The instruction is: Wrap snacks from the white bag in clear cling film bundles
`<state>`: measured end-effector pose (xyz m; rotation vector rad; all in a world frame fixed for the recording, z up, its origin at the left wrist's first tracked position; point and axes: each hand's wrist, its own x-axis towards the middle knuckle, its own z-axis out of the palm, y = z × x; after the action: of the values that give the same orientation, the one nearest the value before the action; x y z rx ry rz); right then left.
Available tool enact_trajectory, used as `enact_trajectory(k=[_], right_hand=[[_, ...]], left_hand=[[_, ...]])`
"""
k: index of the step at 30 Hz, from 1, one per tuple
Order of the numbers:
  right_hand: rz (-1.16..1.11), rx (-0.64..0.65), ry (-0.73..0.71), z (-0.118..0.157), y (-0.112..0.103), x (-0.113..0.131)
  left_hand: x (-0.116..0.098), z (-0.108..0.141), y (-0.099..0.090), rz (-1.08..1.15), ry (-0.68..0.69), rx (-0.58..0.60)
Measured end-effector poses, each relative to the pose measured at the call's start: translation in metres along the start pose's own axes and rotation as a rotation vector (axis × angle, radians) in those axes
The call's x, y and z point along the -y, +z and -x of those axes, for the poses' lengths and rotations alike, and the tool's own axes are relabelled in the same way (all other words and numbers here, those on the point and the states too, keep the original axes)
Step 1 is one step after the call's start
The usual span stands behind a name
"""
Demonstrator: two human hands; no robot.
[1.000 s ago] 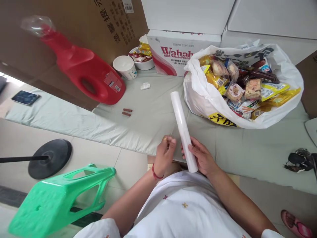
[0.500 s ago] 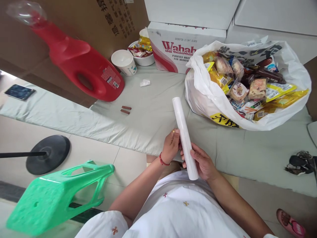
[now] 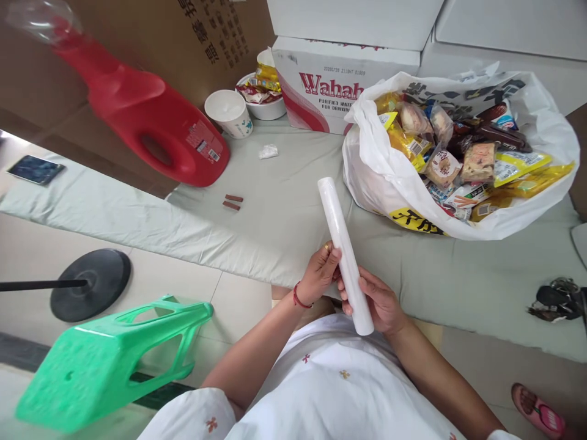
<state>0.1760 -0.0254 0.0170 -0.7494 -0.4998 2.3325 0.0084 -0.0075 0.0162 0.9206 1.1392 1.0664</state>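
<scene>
A white, glossy roll (image 3: 342, 235), which looks like plastic film or bags, slants upright before my body, above the edge of the cloth-covered surface (image 3: 284, 226). My left hand (image 3: 323, 269) is closed on its left side, thumb lying against the roll near the middle. Lower down, my right hand (image 3: 378, 299) wraps round the roll from the right, with fingertips showing on its left side. Past the roll's upper end stands a white plastic bag (image 3: 367, 174) full of packaged snacks (image 3: 443, 168).
Left on the cloth stand a red jug (image 3: 151, 128), a paper cup (image 3: 229, 113) and a bowl (image 3: 268, 110) of packets. Two brown strips (image 3: 233, 201) and a crumpled white wrapper (image 3: 268, 151) lie nearby. Keys (image 3: 557, 299) are at right. A green stool (image 3: 110, 360) lies on the floor.
My left hand has shifted slightly right and down, its thumb now lying over the roll's front. The roll's lower end has moved slightly right. Both hands still hold it.
</scene>
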Motion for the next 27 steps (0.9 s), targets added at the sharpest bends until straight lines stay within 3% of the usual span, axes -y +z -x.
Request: enact_trajectory(k=[8, 17, 25, 27], right_hand=[[-0.008, -0.026, -0.021, -0.003, 0.000, 0.001], [0.185, -0.033, -0.054, -0.004, -0.004, -0.005], [0.168, -0.081, -0.084, -0.006, 0.002, -0.007], [0.151, -0.100, -0.086, -0.006, 0.002, -0.007]], left_hand=[[-0.006, 0.007, -0.004, 0.094, -0.055, -0.082], [-0.022, 0.007, -0.013, -0.366, 0.099, -0.060], [-0.009, 0.006, -0.016, -0.072, 0.048, -0.052], [-0.010, 0.006, -0.018, 0.031, 0.067, -0.103]])
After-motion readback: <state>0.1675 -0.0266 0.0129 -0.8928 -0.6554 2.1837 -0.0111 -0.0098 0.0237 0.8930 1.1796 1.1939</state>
